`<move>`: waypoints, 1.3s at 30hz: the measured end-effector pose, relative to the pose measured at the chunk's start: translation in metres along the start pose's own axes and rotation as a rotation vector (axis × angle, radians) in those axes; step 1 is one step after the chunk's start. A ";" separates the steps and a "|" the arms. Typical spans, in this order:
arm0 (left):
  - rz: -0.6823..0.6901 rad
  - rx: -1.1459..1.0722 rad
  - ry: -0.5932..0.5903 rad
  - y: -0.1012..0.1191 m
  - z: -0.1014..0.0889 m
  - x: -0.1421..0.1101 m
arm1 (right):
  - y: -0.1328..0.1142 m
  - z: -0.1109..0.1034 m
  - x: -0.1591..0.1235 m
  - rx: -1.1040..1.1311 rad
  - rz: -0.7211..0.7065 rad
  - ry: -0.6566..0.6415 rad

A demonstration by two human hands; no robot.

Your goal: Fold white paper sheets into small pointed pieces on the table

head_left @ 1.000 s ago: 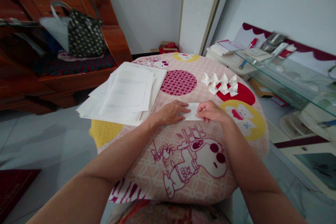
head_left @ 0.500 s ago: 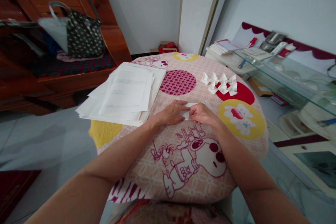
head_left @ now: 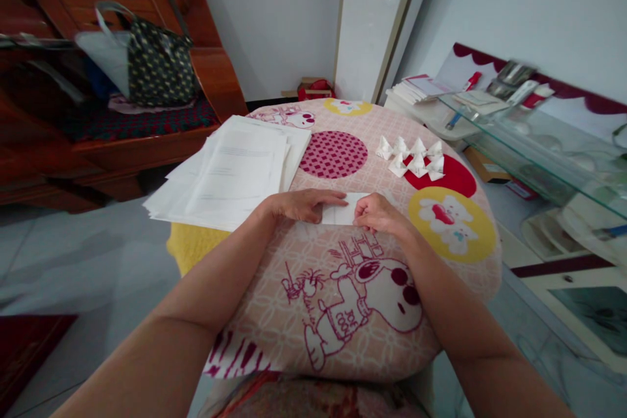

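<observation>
A small folded piece of white paper (head_left: pixel 339 214) lies flat on the patterned tablecloth in front of me. My left hand (head_left: pixel 304 204) is at its left end, index finger stretched along the upper part and the other fingers curled by the edge. At the right end, my right hand (head_left: pixel 375 212) is closed, fingertips pinching the paper. Beyond my right hand stand several small folded white paper pieces (head_left: pixel 416 165) with pointed tops, set in two rows. A stack of white sheets (head_left: pixel 235 170), some with printed lines, lies beyond my left forearm.
The round table's cloth (head_left: pixel 274 300) carries cartoon prints and coloured circles. To the right, a glass shelf (head_left: pixel 548 157) sits close to the table, with papers (head_left: pixel 418 88) and metal containers nearby. A wooden bench (head_left: pixel 215 78) with a dark patterned bag (head_left: pixel 159 65) is at the left.
My left hand has slid left along the paper, uncovering more of it, and its index finger now points right. My right hand stays at the right end.
</observation>
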State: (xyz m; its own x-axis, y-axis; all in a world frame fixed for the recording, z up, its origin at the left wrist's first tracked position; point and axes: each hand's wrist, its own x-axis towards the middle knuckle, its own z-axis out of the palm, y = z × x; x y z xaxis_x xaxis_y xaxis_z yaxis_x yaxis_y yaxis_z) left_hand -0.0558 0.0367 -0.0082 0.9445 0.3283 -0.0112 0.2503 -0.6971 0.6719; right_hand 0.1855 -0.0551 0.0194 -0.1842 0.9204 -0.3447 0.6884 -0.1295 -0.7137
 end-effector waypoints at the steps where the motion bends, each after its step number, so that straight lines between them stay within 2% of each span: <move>1: -0.010 -0.029 0.048 -0.001 0.001 -0.001 | 0.000 0.000 0.000 0.007 0.007 -0.006; 3: -0.064 -0.054 0.199 0.001 0.005 0.000 | -0.001 -0.001 -0.001 0.022 0.017 -0.017; 5: -0.144 0.011 0.367 0.005 0.013 0.005 | -0.002 -0.002 -0.002 0.033 0.013 -0.023; 11: -0.209 0.260 0.395 0.018 0.029 0.024 | -0.001 -0.004 -0.002 0.019 -0.044 -0.039; 17: -0.332 0.255 0.465 0.021 0.027 0.037 | 0.002 -0.002 0.000 0.002 -0.056 -0.036; 22: -0.431 0.093 0.503 0.026 0.022 0.043 | 0.003 -0.002 0.000 -0.007 -0.080 -0.035; 25: -0.496 0.024 0.560 0.028 0.020 0.038 | 0.008 -0.003 0.002 -0.017 -0.118 0.038; 27: -0.514 -0.092 0.652 0.028 0.020 0.034 | 0.012 -0.005 0.005 -0.020 -0.147 0.150; 30: -0.510 -0.417 0.852 0.027 0.021 0.030 | 0.018 -0.006 0.011 -0.008 -0.183 0.342; 33: -0.524 -0.701 0.975 0.027 0.023 0.028 | 0.018 -0.004 0.014 -0.061 -0.238 0.445; 35: -0.541 -0.773 0.984 0.029 0.024 0.029 | 0.016 -0.001 0.013 -0.160 -0.290 0.462; 39: -0.553 -0.808 0.916 0.033 0.027 0.029 | 0.009 0.007 0.011 -0.426 -0.409 0.455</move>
State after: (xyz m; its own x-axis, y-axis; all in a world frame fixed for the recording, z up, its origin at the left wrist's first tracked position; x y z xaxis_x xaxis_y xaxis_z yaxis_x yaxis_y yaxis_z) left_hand -0.0145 0.0060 -0.0066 0.1997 0.9700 -0.1383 0.0554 0.1298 0.9900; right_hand 0.1852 -0.0490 0.0048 -0.2393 0.9382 0.2499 0.8564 0.3252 -0.4010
